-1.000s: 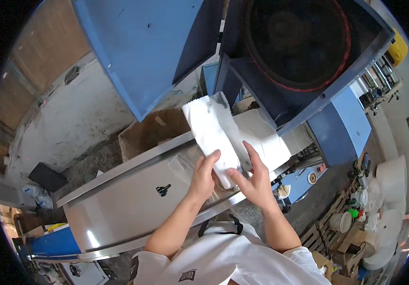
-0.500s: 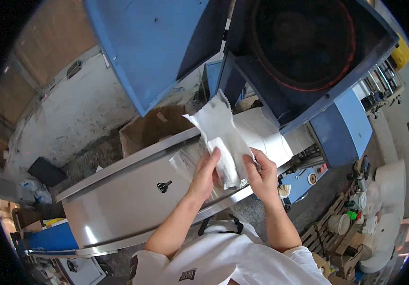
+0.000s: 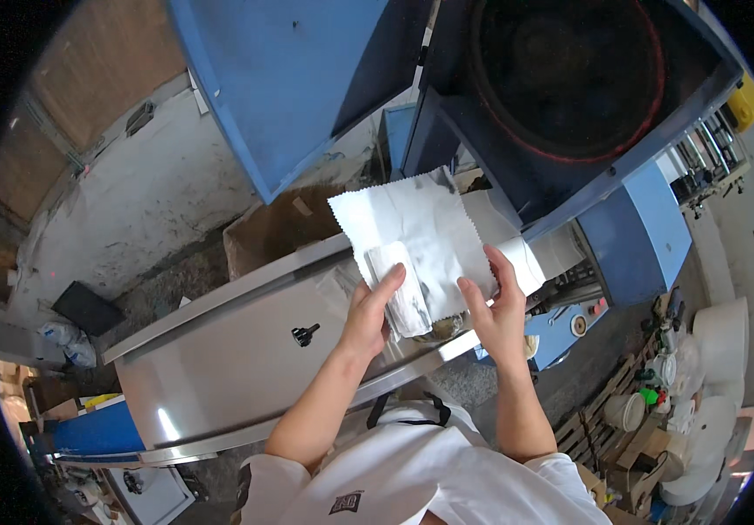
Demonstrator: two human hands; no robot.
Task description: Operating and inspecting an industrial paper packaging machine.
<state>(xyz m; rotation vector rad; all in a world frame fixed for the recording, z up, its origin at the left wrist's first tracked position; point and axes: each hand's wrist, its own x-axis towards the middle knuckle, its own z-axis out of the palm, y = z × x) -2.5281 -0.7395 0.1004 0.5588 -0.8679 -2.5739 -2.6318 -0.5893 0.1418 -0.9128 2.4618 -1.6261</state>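
A silvery sheet of film (image 3: 438,223) with zigzag-cut edges is spread between my hands above the steel trough. On its left part lies a white elongated bundle (image 3: 399,289), wrinkled toward its lower end; its kind does not show. My left hand (image 3: 371,319) is closed on the bundle and the sheet's left side, thumb on top and fingers mostly hidden. My right hand (image 3: 499,311) has the sheet's right edge between thumb and fingers in a loose hold, the thumb lying on the film.
The steel trough (image 3: 228,367) runs leftward, with a small black knob-like part (image 3: 305,334) on it. Ahead stand a blue machine housing (image 3: 635,232) and a raised blue panel (image 3: 298,79). A cardboard box (image 3: 276,232) sits beyond the trough; a wooden pallet (image 3: 582,437) lies right.
The sheet has gone from curled and narrow to opened out wide. My right hand has moved slightly right, thumb and forefinger farther apart. The white bundle stays under my left thumb.
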